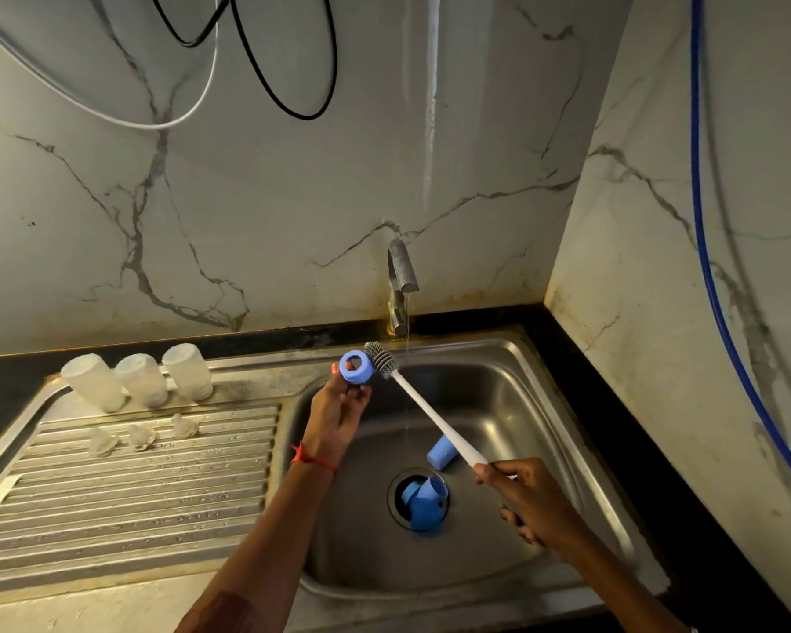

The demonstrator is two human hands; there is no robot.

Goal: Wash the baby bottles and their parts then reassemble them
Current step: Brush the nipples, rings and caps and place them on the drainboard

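left hand (339,411) is holding up a blue bottle ring (356,367) over the sink (535,381), right hand (528,500) is gripping the white brush (423,406) with its bristles touching the ring, tap (400,285) is trickling behind them

Three clear bottles (140,379) stand upside down beside the sink (544,404), three teats (140,437) before them, blue caps (423,502) in its basin.

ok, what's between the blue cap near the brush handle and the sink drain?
Head view: nothing; bare steel between the blue cap and the drain, where other blue parts sit.
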